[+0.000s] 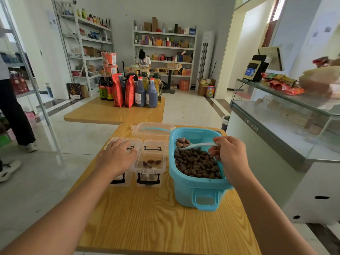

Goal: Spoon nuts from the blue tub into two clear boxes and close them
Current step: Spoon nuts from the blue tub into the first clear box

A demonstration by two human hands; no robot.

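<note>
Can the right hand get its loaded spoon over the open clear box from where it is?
Probably yes. The right hand holds the spoon above the blue tub, next to the open clear box; nothing lies between them.

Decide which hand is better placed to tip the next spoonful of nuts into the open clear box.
Right. The right hand already holds the loaded spoon over the blue tub, beside the open clear box. The left hand rests flat on the other clear box.

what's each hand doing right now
Left hand: open, resting flat on the left clear box.
Right hand: holding the spoon, loaded with nuts.
</note>
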